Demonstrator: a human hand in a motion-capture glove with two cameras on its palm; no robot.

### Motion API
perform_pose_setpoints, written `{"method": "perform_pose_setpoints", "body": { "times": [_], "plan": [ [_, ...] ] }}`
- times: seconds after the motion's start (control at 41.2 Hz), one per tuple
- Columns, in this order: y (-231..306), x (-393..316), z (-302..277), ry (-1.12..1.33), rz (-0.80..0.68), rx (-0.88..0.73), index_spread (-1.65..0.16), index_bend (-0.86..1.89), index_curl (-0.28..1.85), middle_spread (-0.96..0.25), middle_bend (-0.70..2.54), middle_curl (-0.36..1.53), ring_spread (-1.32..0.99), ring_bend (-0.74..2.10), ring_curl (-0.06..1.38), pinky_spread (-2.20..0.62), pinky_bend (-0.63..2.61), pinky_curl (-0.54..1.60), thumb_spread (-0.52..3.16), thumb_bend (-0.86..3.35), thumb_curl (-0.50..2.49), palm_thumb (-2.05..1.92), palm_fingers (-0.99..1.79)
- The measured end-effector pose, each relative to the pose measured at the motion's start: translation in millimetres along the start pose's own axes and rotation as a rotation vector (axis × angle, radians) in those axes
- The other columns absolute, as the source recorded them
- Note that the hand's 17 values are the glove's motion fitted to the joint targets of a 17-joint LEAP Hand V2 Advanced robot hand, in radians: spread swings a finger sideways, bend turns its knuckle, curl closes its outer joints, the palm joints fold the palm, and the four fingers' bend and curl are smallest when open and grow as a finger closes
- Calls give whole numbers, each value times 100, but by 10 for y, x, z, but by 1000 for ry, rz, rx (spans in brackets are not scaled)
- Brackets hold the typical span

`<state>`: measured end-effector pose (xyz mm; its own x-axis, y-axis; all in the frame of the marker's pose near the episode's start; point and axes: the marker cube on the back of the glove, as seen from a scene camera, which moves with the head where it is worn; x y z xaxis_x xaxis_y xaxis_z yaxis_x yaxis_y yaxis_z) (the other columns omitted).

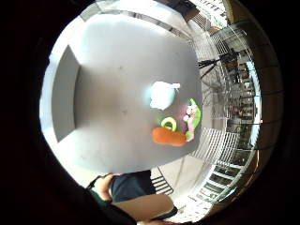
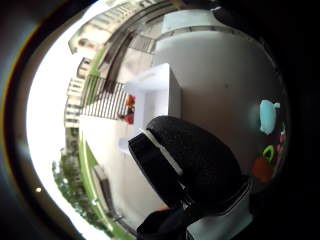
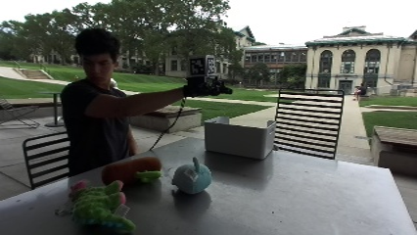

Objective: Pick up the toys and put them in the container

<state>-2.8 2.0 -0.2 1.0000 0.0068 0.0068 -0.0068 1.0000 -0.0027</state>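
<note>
Toys [image 3: 133, 170] cluster near our table [image 3: 293, 196] edge — our gloved hand [image 3: 203, 88] raised above the container [image 3: 238, 137], holding nothing; finger spread unclear.

— Any writing, label or number you can read on the toys, the container [image 3: 238, 138] or the desk [image 3: 293, 196]?
— None. No brand, sign or digit is legible on any of them in any view.
</note>
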Motion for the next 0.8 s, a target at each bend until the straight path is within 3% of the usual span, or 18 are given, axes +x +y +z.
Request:
{"method": "perform_pose_setpoints", "body": {
  "times": [0.146, 0.34, 0.655, 0.801],
  "plan": [
    [10, 20, 5, -8, 2, -9, -17, 25, 11, -6, 25, 10, -14, 15, 2, -3, 35, 12, 75, -6, 1, -9, 4],
    [17, 118, 9, 7, 7, -21, -22, 26, 18, -8, 27, 16, -19, 16, 5, -4, 37, 17, 101, -7, 3, -10, 0],
    [614, 408, -145, 101, -58, 51, -24, 19, 25, -9, 24, 23, -26, 25, 12, -4, 35, 22, 104, -9, 6, -14, 2],
    [965, 1264, -44, 129, -24, 52, -24, 20, 28, -8, 26, 26, -27, 25, 14, -3, 33, 23, 101, -10, 8, -15, 5]
  ]
}}
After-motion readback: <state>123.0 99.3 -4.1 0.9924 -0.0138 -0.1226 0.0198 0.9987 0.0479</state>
